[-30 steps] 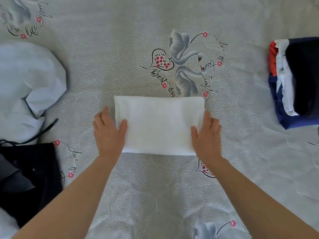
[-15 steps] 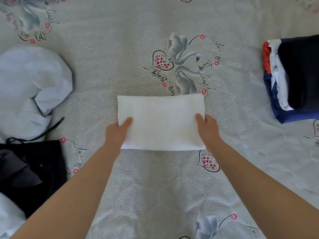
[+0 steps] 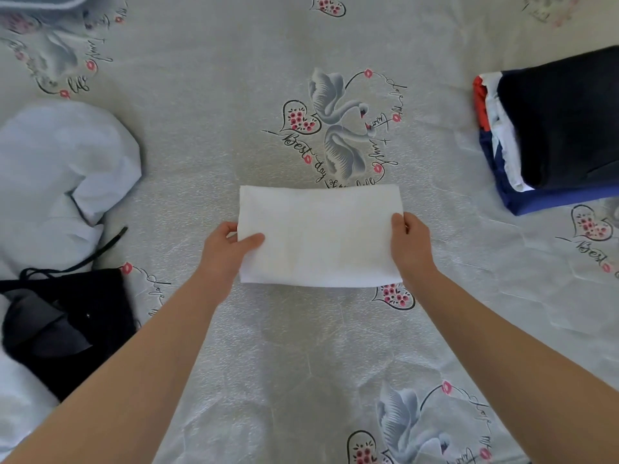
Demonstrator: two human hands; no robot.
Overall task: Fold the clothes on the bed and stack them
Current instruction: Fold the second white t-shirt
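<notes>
Thumbs on top of folded white cloth (image 3: 320, 236), left hand (image 3: 224, 252) and right hand (image 3: 410, 244) pinching its ends; lift flat, level; set squarely on stack (image 3: 552, 128).

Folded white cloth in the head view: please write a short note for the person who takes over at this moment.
Left hand and right hand each pinch an end of the folded white cloth, mid-bed.
Stack of folded clothes: far right.
Unfolded white garment and black garment: left.
Done: white cloth folded.
Left: put it on the stack, then fold and stack the other two.
</notes>
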